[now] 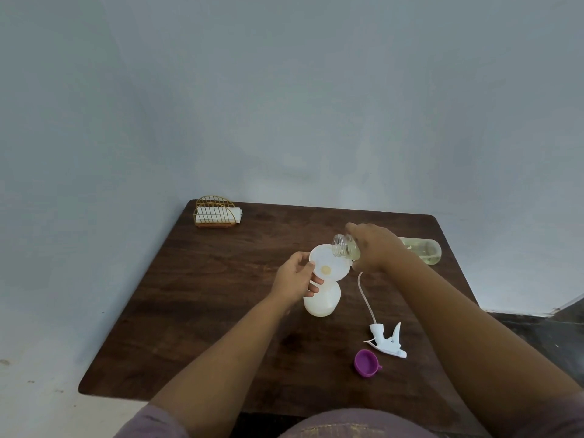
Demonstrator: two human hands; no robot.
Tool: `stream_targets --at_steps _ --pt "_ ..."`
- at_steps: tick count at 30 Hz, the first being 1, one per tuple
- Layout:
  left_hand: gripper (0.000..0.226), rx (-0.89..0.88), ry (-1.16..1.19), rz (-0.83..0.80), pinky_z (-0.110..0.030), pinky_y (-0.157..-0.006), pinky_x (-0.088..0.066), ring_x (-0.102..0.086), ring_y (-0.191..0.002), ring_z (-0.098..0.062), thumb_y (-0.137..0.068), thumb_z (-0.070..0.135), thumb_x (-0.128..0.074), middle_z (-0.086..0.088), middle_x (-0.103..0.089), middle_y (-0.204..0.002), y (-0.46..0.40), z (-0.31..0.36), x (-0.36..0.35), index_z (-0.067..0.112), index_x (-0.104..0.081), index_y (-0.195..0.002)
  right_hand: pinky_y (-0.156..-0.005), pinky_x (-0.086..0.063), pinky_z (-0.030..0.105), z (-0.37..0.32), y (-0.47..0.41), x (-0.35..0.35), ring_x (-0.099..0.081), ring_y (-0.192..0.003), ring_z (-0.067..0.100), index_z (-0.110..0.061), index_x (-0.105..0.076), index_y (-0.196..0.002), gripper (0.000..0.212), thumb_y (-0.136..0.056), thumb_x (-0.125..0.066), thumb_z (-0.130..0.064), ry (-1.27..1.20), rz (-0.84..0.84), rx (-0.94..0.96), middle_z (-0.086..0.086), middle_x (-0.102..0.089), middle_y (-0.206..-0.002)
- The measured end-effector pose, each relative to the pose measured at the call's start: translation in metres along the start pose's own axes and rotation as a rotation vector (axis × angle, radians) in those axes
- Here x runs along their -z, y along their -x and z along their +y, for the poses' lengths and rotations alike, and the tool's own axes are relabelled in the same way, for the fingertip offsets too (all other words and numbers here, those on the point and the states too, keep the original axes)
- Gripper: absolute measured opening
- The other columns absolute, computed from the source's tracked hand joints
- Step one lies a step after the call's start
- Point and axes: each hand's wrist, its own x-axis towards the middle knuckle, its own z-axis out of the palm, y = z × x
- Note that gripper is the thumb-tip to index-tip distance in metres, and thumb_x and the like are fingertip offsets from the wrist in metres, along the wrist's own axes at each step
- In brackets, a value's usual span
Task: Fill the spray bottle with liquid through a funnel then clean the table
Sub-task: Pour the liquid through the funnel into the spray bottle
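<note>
Our left hand [295,275] curls its fingers around the rim of the white funnel [330,265], seated in the translucent spray bottle [322,300] standing mid-table. Our right hand [374,246] is closed on a clear bottle [346,246] of yellowish liquid, tipped sideways with its mouth over the funnel. Nearer us on the wooden table [205,311] lie the trigger sprayer head [387,341] and a purple cap [366,363].

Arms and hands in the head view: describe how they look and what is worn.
Both forearms are bare. The left hand and right hand show no gloves; no rings or watch can be made out. Short mauve sleeves begin near the elbows at the bottom edge.
</note>
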Motion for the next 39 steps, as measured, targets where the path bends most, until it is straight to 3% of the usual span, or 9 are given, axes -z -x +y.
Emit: stream_targets --at_steps 9,24,33,39 --pt "0.021 -0.013 0.011 -0.004 -0.022 -0.058 -0.054 -0.064 -0.061 -0.012 -0.102 0.023 -0.046 -0.005 -0.073 -0.087 0.0008 -0.0009 0.0004 0.018 -0.054 -0.121 -0.061 -0.034 0.029 0.0 -0.0003 -0.0011 -0.048 -0.075 0.02 -0.017 -0.038 -0.089 0.039 -0.069 -0.071 -0.022 -0.002 0.006 0.0 -0.003 -0.048 -0.082" --pt "0.023 -0.011 -0.017 -0.003 -0.022 -0.059 -0.054 -0.064 -0.063 -0.013 -0.102 0.024 -0.047 -0.006 -0.073 -0.091 0.002 0.0006 0.0005 0.019 -0.054 -0.124 -0.063 -0.04 0.028 -0.0001 0.0002 -0.0032 -0.054 -0.079 0.019 -0.014 -0.048 -0.101 0.043 -0.067 -0.073 -0.023 0.005 -0.017 -0.015 0.0 -0.057 -0.09" --pt "0.022 -0.007 -0.007 -0.002 -0.022 -0.058 -0.053 -0.064 -0.062 -0.013 -0.103 0.023 -0.045 -0.006 -0.073 -0.09 0.0034 0.0007 0.001 0.019 -0.054 -0.122 -0.064 -0.037 0.029 -0.0014 0.0037 0.0017 -0.047 -0.078 0.018 -0.016 -0.042 -0.095 0.04 -0.069 -0.072 -0.022 0.016 -0.015 -0.008 -0.004 -0.047 -0.084" --pt "0.019 -0.011 -0.008 -0.001 -0.024 -0.058 -0.053 -0.063 -0.06 -0.013 -0.102 0.022 -0.045 -0.007 -0.073 -0.087 0.003 0.0014 0.0007 0.019 -0.054 -0.119 -0.064 -0.035 0.029 0.0009 0.0035 0.0005 -0.053 -0.083 0.021 -0.013 -0.048 -0.101 0.042 -0.068 -0.071 -0.022 0.01 0.005 -0.008 0.001 -0.058 -0.093"
